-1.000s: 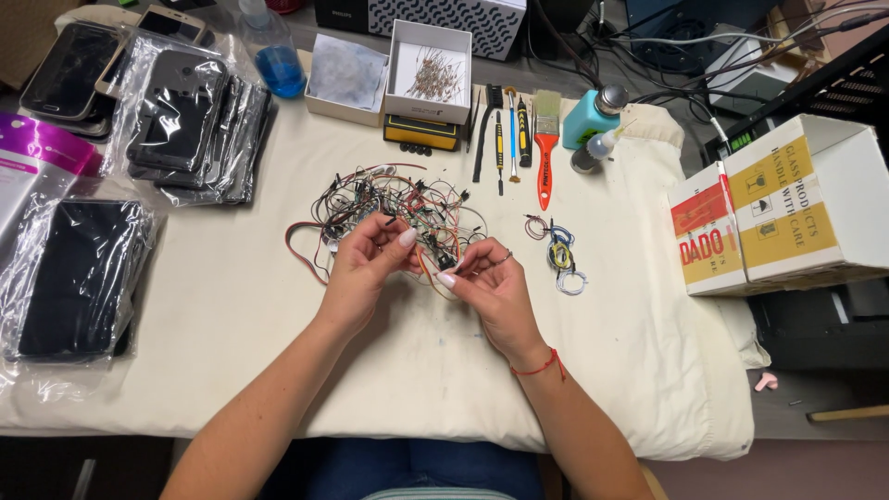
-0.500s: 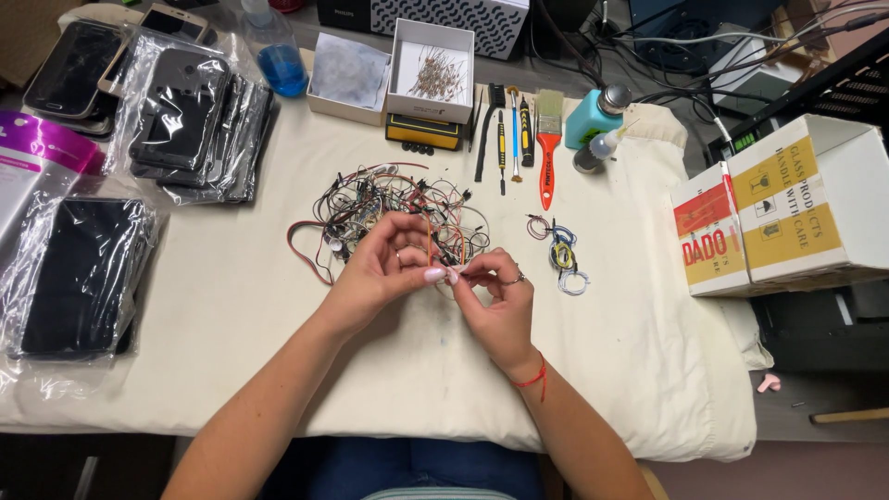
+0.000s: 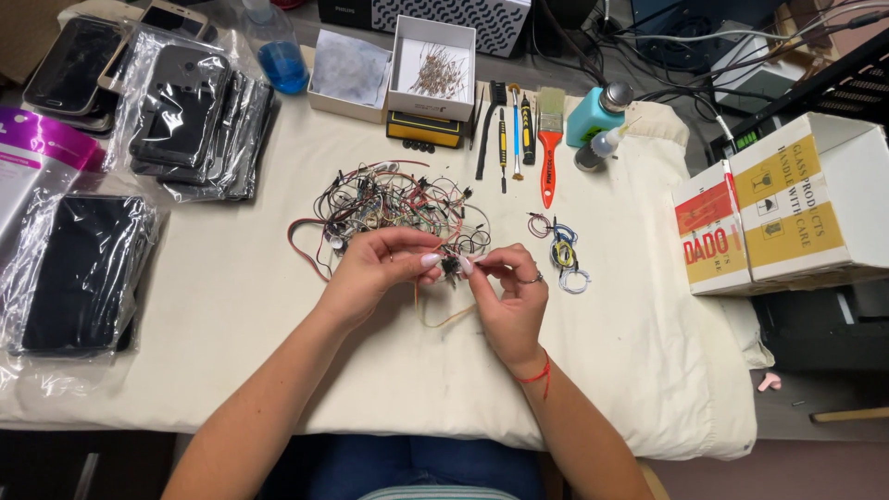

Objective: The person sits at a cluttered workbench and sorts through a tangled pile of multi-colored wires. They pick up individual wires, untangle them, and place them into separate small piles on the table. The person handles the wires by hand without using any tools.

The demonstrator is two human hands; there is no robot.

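My left hand and my right hand meet over the cream cloth, fingertips pinched together on a small dark connector. A thin tan wire loops down from it between the hands. Just behind the hands lies a tangled pile of thin coloured wires. To the right of my right hand is a small bundle of coiled wires, blue, yellow and white.
Bagged dark phone parts and phones fill the left side. At the back stand open white boxes, a blue-liquid bottle, hand tools and an orange brush, a teal dispenser. Cardboard boxes sit right.
Both hands have pulled toward me from the wire pile. Their fingertips have come together on the small connector, and the tan wire now hangs free below them.
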